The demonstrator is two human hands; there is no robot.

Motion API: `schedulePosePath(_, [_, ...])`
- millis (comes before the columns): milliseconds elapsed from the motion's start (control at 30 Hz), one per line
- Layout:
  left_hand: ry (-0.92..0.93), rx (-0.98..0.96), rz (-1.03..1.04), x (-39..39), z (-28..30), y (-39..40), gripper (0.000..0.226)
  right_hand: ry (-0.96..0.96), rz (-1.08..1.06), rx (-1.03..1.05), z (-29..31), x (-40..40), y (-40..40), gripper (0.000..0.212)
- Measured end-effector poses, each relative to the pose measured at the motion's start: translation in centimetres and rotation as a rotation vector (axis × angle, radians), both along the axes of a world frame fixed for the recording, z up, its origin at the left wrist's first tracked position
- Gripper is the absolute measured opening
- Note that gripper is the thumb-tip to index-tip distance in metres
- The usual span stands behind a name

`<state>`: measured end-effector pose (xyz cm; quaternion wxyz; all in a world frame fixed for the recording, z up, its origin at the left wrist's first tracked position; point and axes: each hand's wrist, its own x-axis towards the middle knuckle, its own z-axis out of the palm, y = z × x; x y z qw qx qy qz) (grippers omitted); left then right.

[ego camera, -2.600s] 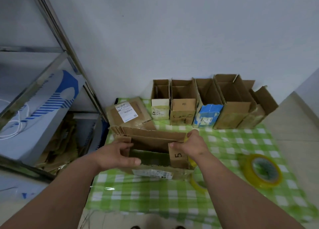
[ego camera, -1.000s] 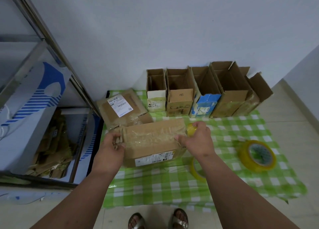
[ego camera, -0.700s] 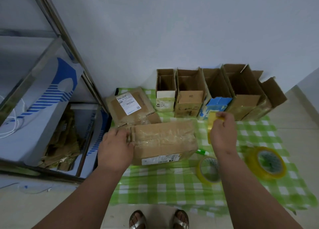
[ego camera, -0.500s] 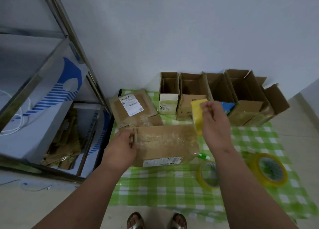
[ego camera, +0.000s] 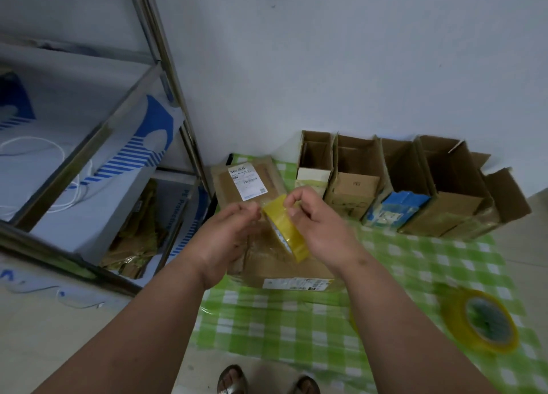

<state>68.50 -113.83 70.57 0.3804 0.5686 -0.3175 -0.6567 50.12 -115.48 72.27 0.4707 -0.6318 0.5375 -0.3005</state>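
Done: box (ego camera: 281, 270) flaps are closed.
Right hand (ego camera: 321, 230): grips tape roll (ego camera: 287, 230).
Left hand (ego camera: 228, 236): pinches its loose end.
To do: tape the seam.

Single view: head-worn wide-angle, looking forward and steeply down from above. Forearms enter from the bottom edge. The left hand (ego camera: 228, 233) and right hand (ego camera: 323, 230) meet on a tape roll (ego camera: 285, 231) at frame centre, close to the lens. The low tabletop (ego camera: 281, 328) fills the centre and lower right, with the wearer's feet (ego camera: 234, 380) at the bottom edge. The wall (ego camera: 326, 52) takes the upper half, and a metal rack (ego camera: 166, 76) leans across the left side.
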Motion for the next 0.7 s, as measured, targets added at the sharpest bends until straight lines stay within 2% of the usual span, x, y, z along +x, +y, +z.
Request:
schedulePosePath(200, [-0.078,-0.218,-0.022,-1.0,1.0,1.0,0.032,0.056,0.150,-0.010,0.6,0.9,-0.2,0.015])
schedulePosePath(300, [-0.114,-0.254,0.006,-1.2,1.0,1.4,0.027,0.122,0.175,-0.034,0.5,1.3,-0.3,0.018])
schedulePosePath(467, [-0.388,-0.411,0.054,-2.0,1.3,1.6,0.022,0.180,0.193,-0.050,0.4,1.3,-0.6,0.022])
schedulePosePath(567, [-0.462,-0.390,0.106,-2.1,1.2,1.5,0.022,0.150,0.182,0.001,0.5,1.5,-0.5,0.019])
schedulePosePath(633, [-0.406,-0.304,0.167,-1.9,1.1,1.4,0.023,0.060,0.194,0.067,0.4,1.2,-0.5,0.039])
schedulePosePath(700, [-0.303,-0.236,0.249,-1.5,0.9,1.4,0.024,0.101,0.248,0.118,0.1,0.3,-0.3,0.057])
